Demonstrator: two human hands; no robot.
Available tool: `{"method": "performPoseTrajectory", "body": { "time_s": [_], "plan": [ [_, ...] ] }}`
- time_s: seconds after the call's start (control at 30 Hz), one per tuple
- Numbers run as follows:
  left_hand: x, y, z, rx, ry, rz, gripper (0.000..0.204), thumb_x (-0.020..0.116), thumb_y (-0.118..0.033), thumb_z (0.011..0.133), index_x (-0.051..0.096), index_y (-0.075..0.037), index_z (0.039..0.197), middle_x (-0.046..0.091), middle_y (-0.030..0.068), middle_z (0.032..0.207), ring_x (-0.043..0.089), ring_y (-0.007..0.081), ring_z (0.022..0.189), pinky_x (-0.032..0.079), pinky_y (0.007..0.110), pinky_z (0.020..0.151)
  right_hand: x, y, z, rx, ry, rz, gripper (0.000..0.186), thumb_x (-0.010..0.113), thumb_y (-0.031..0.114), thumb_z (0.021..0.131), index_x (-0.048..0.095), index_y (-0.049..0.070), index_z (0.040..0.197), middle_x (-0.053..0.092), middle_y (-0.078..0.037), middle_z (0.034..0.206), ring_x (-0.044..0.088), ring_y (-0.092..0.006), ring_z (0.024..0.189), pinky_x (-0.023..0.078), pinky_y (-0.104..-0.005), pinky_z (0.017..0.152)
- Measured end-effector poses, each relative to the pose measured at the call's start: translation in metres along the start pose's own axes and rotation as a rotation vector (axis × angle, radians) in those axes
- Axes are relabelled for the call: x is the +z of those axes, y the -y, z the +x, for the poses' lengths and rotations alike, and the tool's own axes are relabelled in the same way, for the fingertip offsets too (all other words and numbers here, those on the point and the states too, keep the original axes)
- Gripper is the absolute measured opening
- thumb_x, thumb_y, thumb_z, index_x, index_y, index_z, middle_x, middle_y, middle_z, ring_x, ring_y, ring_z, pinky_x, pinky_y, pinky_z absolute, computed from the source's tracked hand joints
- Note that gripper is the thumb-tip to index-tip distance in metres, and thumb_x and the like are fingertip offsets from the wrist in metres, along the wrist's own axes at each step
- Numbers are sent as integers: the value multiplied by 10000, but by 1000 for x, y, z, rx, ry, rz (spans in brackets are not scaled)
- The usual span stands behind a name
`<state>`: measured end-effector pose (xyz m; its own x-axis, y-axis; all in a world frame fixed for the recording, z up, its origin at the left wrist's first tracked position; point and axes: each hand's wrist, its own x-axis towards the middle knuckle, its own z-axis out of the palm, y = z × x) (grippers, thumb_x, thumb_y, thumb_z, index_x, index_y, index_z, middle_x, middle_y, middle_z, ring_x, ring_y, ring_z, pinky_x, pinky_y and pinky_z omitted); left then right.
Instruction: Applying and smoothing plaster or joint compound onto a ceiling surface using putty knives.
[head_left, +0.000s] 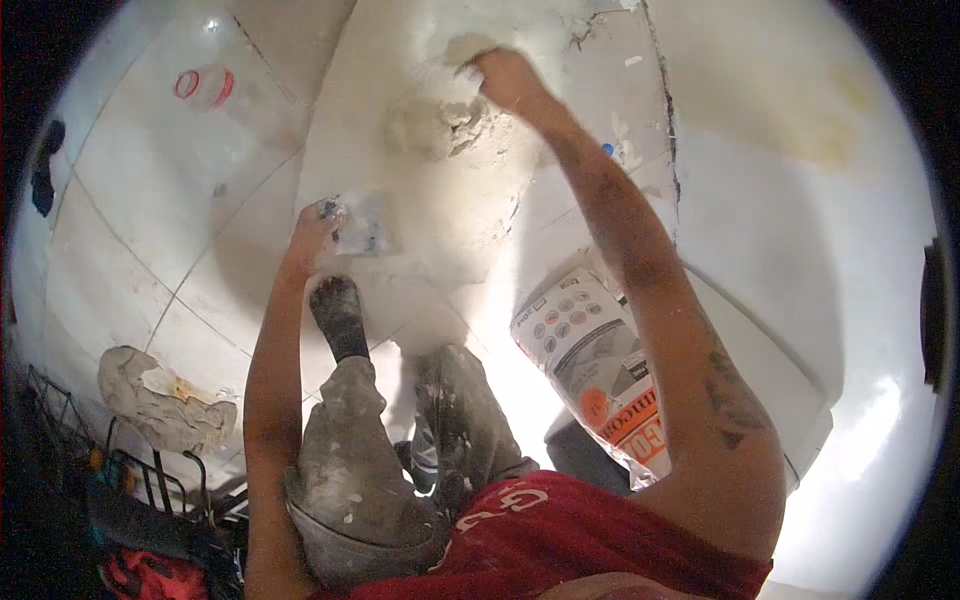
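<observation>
My right hand (510, 82) is up at the top middle with curled fingers over pale, lumpy powder or paste (445, 130) on a whitish surface; whatever its fingertips hold is too blurred to make out. My left hand (315, 230) is lower and left, its fingers closed on the edge of a flat, pale piece with bluish smudges (355, 230), which lies just above my dark, dusty sock (335, 310).
A clear bottle with red rings (205, 87) lies on tiles at upper left. A printed bag (575, 335) stands at right, a small blue cap (608, 150) above it. A crumpled sheet (165, 400) and black metal racks (170, 480) are at lower left.
</observation>
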<state>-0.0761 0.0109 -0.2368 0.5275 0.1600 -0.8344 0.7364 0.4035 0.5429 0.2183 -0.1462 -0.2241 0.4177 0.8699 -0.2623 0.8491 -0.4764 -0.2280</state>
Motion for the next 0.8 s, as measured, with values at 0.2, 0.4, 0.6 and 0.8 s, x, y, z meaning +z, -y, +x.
{"method": "performPoseTrajectory", "body": {
  "time_s": [0.2, 0.4, 0.6, 0.8],
  "plan": [
    [1, 17, 0, 24, 31, -18, 144, 532, -124, 735, 532, 4, 801, 519, 23, 742, 471, 108, 657, 404, 243, 592, 5, 8, 24, 52, -96, -212, 256, 520, 60, 605, 604, 79, 846, 589, -125, 732, 576, -272, 695, 469, -364, 638],
    [-20, 21, 22, 859, 91, 602, 160, 518, -65, 703, 548, -27, 856, 541, 126, 752, 527, 246, 660, 419, 303, 610, 29, 59, -3, 119, 165, -71, 212, 502, 73, 640, 590, 67, 833, 576, -135, 837, 567, -276, 751, 466, -365, 678],
    [-15, -29, 24, 1359, -91, 866, 332, 504, 21, 622, 551, -54, 942, 537, 155, 886, 516, 295, 804, 408, 313, 703, -33, 5, -2, 76, -114, 350, 297, 484, -35, 610, 604, 61, 864, 602, -111, 835, 580, -234, 715, 463, -297, 675],
    [42, -71, -3, 1125, -63, 904, 429, 535, 14, 573, 529, -71, 994, 515, 152, 982, 491, 292, 900, 385, 317, 781, -83, 23, -111, 306, -580, 855, 278, 606, -16, 627, 559, -22, 901, 582, -70, 766, 531, -111, 668, 436, -211, 581]
  ]
}}
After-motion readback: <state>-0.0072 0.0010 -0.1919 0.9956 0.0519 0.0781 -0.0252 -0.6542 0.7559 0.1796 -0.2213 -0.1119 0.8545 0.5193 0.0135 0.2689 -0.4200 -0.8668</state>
